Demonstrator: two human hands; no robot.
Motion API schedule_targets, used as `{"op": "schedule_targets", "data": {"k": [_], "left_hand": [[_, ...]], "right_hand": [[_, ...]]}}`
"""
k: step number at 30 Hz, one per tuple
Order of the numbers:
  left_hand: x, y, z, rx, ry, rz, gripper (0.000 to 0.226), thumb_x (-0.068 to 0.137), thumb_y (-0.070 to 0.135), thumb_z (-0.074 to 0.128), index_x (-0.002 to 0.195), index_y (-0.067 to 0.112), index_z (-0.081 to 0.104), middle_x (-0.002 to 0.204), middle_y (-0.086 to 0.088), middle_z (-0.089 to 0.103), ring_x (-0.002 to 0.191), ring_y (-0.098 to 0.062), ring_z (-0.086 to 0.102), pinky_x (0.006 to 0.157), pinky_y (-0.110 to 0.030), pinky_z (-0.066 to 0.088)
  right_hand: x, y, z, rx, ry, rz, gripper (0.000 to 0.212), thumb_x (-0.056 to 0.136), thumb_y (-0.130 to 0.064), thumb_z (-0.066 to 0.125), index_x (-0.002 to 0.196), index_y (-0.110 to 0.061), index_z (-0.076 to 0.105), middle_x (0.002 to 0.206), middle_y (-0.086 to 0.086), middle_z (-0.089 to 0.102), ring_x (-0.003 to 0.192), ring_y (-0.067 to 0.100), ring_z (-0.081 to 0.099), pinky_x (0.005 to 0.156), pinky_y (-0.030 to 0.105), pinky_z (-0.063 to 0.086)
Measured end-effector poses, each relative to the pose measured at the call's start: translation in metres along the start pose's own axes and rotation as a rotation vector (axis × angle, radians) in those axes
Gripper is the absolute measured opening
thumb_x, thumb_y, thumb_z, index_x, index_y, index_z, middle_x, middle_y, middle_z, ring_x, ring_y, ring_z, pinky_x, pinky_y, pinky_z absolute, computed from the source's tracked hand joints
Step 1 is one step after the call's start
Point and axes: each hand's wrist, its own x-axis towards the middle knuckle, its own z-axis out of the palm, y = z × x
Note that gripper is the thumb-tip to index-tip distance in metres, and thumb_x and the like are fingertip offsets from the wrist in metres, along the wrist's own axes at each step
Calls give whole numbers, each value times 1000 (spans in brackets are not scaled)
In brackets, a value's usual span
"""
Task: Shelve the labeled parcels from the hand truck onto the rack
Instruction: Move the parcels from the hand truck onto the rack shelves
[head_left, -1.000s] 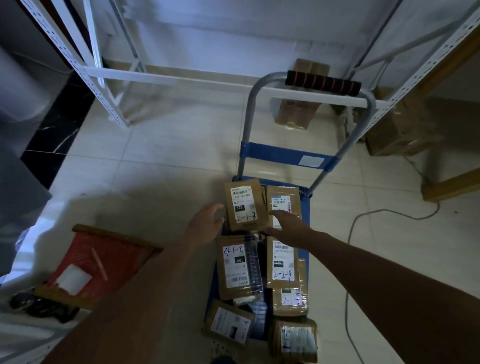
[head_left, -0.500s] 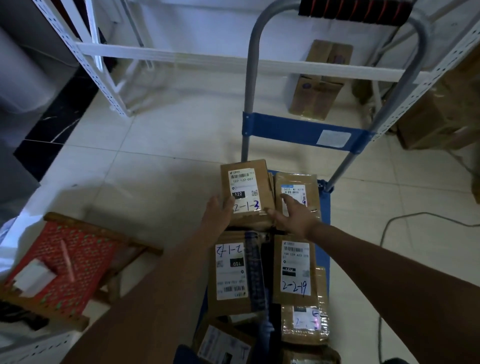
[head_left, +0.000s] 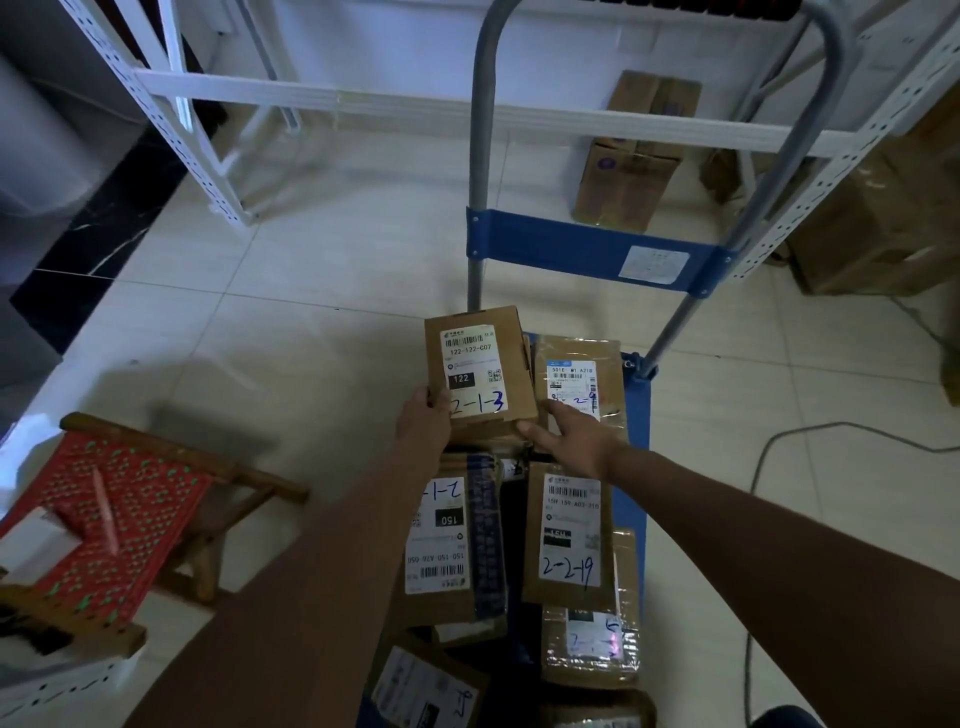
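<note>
The white rack (head_left: 363, 106) stands across the far side of the floor, and the stretch of it in view carries no parcel on its beam; a few brown boxes (head_left: 631, 156) sit on the floor behind it, and whether they belong to this job cannot be told. Judging from that, the shelving looks to be at or near its beginning.

The hand truck (head_left: 587, 254), blue with a grey tube handle, stands in front of the rack and its deck is still crowded with labeled parcels, so nearly all of the work seems left. Among them lie a parcel marked 2-2-19 (head_left: 569, 535), a parcel with an upside-down label reading 150 (head_left: 449, 540), a tape-wrapped parcel (head_left: 589, 639) nearer the camera, and a parcel at the far right (head_left: 579, 379) by the handle post.

The parcel marked 2-1-3 (head_left: 478, 371) sits on top of the others at the far end of the deck, and it is the one being picked. The left hand (head_left: 423, 421) grips its near left corner, thumb over the top face. The right hand (head_left: 571, 441) lies with fingers spread and fairly straight, touching the near right edge of that parcel and resting over the neighbour; it clasps nothing that I can see

A red woven stool (head_left: 104, 514) stands to the left, out of the way
</note>
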Motion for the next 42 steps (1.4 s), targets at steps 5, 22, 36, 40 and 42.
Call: {"op": "schedule_targets", "data": {"k": [5,22,36,40,42], "left_hand": [[-2,3,4,-76,-16,-35,40,100,30,48,140,22,48,127,-7,60,111,-27,59,96,-47,52],[-91,69,-67,-18,-121,-6,40,103,29,41,142,21,45,118,-3,62,101,-21,62,92,-46,55],[-190,200,-240,133,-84,156,38,102,36,38,129,18,56,124,-8,61,111,-26,59,97,-48,50],[-223,223,-282,125,-49,218,40,103,36,36,131,16,54,129,-9,58,115,-28,57,100,-49,48],[-239,231,-300,110,-19,226,39,103,35,36,130,16,55,130,-9,58,115,-29,58,101,-49,47]], "right_hand": [[1,-9,-6,121,-13,41,62,97,-56,43,141,-13,39,134,9,57,117,24,55,93,31,40],[-57,-90,-39,365,114,252,69,96,-60,40,135,-4,47,128,16,59,115,32,57,103,46,45],[-174,-261,-94,87,229,174,53,106,-40,23,131,0,47,129,24,52,120,36,49,92,35,37],[-202,-304,-103,152,248,78,59,104,-47,22,136,-2,43,134,22,42,121,36,47,99,36,36],[-214,-317,-104,194,264,0,61,104,-49,24,136,-2,43,136,21,43,118,32,48,94,32,35]]}}
